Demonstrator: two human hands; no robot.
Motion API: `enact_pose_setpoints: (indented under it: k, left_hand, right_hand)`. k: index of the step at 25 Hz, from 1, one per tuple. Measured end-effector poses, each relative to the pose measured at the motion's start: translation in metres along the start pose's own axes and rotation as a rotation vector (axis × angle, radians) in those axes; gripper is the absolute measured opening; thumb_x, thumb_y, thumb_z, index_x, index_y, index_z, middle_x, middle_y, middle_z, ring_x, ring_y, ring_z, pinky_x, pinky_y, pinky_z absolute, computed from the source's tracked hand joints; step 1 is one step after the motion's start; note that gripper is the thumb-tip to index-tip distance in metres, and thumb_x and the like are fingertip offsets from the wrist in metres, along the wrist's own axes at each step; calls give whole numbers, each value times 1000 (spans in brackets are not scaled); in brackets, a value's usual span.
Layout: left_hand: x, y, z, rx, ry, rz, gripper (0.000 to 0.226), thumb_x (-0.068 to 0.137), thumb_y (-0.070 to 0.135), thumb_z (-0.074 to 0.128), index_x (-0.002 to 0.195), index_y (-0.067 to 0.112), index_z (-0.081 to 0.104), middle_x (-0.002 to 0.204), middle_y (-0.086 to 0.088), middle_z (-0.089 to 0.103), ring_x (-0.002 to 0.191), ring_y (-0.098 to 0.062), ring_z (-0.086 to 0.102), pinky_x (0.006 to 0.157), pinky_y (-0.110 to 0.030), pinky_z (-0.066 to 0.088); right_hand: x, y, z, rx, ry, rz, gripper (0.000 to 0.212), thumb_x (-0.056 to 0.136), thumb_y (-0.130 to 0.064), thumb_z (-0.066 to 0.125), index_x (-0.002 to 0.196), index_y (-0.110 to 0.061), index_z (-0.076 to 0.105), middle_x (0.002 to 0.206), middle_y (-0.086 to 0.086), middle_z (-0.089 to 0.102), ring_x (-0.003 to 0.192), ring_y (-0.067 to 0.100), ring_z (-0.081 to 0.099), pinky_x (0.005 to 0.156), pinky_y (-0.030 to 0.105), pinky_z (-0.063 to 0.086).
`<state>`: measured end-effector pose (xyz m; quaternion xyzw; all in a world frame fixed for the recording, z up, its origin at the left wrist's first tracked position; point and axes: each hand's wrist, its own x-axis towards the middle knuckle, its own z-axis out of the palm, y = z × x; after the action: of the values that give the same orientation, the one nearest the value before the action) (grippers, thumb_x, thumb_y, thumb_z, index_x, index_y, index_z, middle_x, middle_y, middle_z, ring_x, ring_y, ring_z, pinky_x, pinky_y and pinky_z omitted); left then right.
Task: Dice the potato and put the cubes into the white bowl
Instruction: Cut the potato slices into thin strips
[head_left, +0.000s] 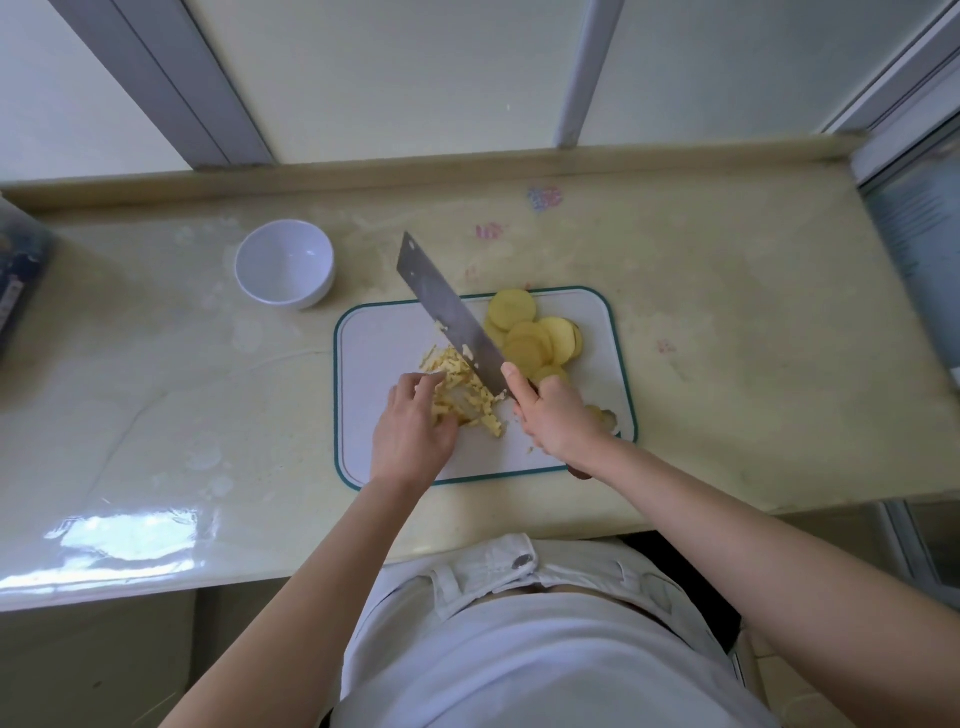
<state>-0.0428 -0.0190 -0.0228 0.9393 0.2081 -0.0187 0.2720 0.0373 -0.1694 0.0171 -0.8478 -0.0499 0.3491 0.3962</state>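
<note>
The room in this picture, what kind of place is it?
Probably a home kitchen: a white plastic cutting board with a teal rim on a pale yellow counter, a broad steel cleaver between thin yellow potato strips and round potato slices, and a small white bowl nearby.

Head-worn camera looks steeply down, close over the countertop (727, 364).

Shows a cutting board (384, 353) on the counter (727, 312) toward its front edge, potato strips (467, 387) on its left half, potato slices (524, 332) at its back right corner, a knife (447, 306) aslant between the two, a bowl (283, 260) behind-left of the board.
</note>
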Motion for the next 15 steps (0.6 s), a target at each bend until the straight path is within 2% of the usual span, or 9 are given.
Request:
enact_pose_setpoints:
  k: [3,5,6,9,11,15]
  left_hand:
    - [-1,5,9,126,129,192,18,71,19,77,81,10,64,84,-9,53,79,-31,51,68,-37,42]
    - [-2,15,13,216,77,186,26,71,33,78,68,12,62,75,-5,52,75,-28,49,69,-35,36]
    - [-2,20,15,256,32,158,30,73,41,74,70,13,64,77,-4,53,80,-28,48,73,-33,33]
    - [-1,34,20,408,-133,58,43,86,54,51,94,15,65,100,-2,55,102,-24,42,86,-31,26]
    - [-1,40,21,451,-169,32,42,90,50,44,102,14,63,108,-2,54,106,-23,40,88,-31,26]
    - [-3,44,19,458,-177,20,30,89,31,44,104,11,60,112,-6,53,107,-25,40,88,-32,27]
  right_hand:
    - [3,2,-10,-25,43,-3,62,94,-61,33,58,-12,41,49,1,39,43,16,36,52,30,32]
    - [4,7,-13,-37,57,13,64,91,-68,31,60,-12,41,51,1,39,47,20,37,57,35,34]
    - [3,10,-13,-38,62,25,65,88,-71,31,60,-13,39,50,0,38,48,21,36,58,37,33]
    - [2,14,-14,-40,65,43,65,85,-73,31,58,-14,36,49,-2,34,48,21,33,58,37,33]
    - [1,14,-15,-48,63,43,67,83,-75,30,58,-13,37,49,-1,35,48,22,33,57,37,33]
    - [-2,15,-14,-80,60,50,76,69,-84,23,61,-11,42,52,2,39,50,24,37,58,37,36]
